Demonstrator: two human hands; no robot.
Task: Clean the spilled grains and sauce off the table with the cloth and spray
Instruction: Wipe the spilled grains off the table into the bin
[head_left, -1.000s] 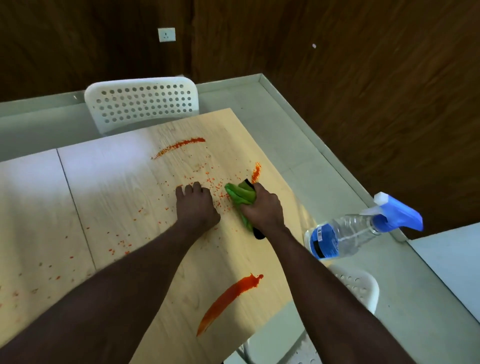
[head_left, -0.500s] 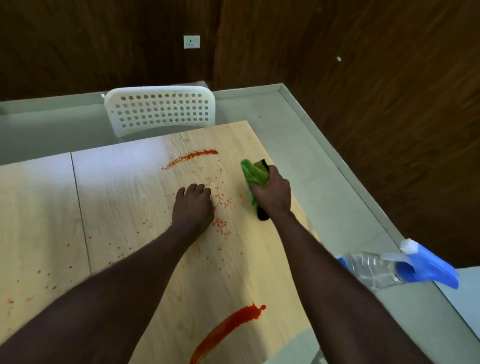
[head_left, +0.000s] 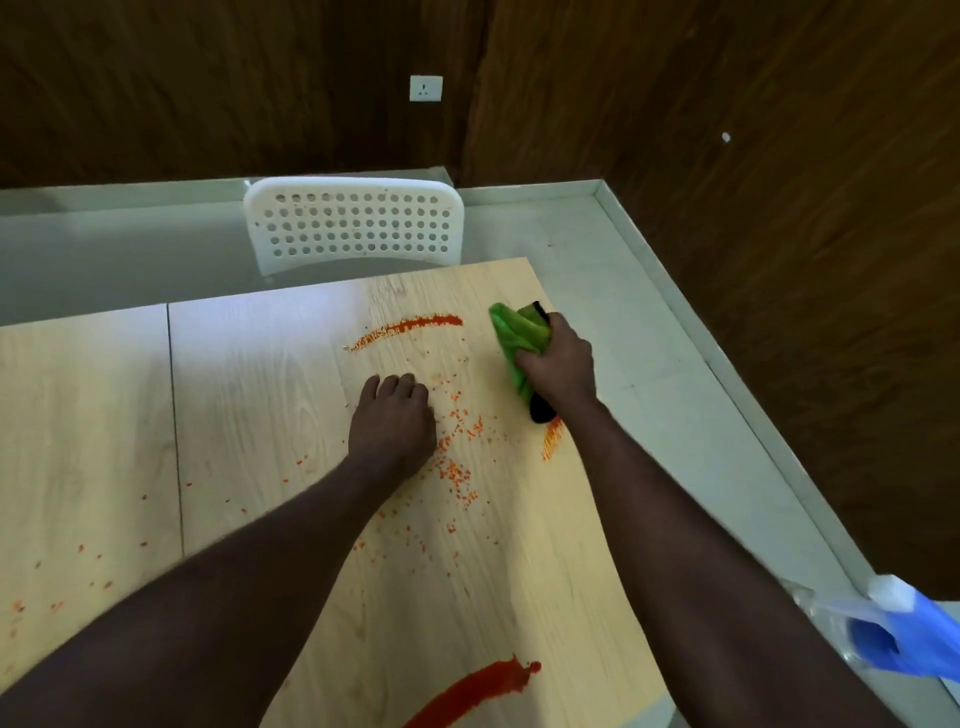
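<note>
Right hand (head_left: 563, 364) clenched the green cloth (head_left: 517, 332) on the table (head_left: 260, 374), just beside the far sauce streak (head_left: 410, 328). Left hand (head_left: 392, 426) rested among the grains (head_left: 457, 473), fingers curled under.

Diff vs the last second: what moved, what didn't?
The right hand, gripping the green cloth, slid away from the person, past the short sauce streak toward the far streak. Nothing taken or released. The left hand stayed planted among the grains; the near streak and spray bottle look untouched.

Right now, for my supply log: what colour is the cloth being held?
The cloth is bright green with a black part, seen in the head view.
</note>
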